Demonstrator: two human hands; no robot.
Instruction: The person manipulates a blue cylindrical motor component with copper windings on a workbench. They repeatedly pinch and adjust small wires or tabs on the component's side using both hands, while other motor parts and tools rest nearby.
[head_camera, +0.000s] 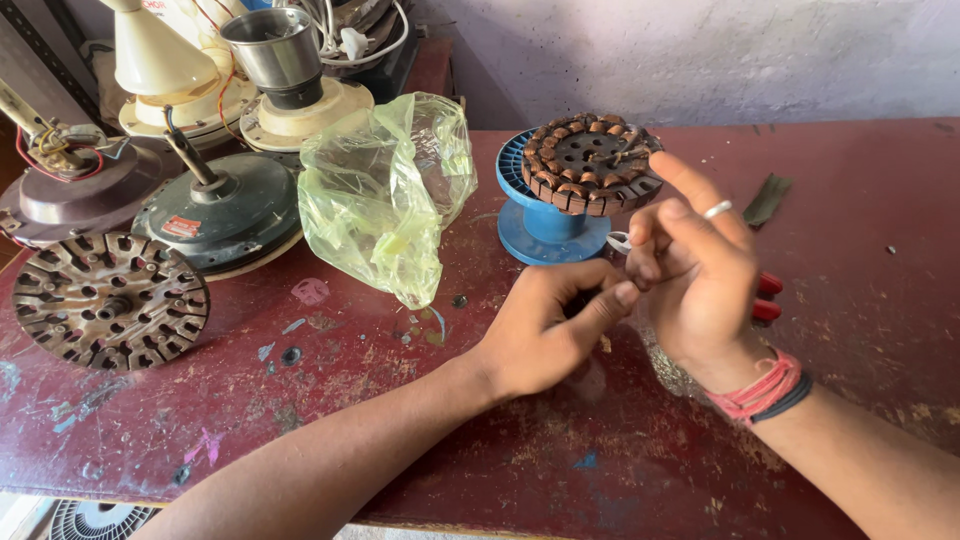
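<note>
The wound stator (592, 163) is seated flat on a blue spool (545, 222), its axis upright, just beyond and above the right hand (695, 275), which is the nearer of the two. The right hand is raised with fingers curled, the left hand (548, 325) is pinched shut below it; what is pinched between them cannot be told. Red-handled pliers (768, 297) are partly hidden behind the right hand. A worn red table (880, 330) bears everything, with a yellow-green plastic bag (385, 195) and fan motor parts (215, 205) to the left, against a pale wall
</note>
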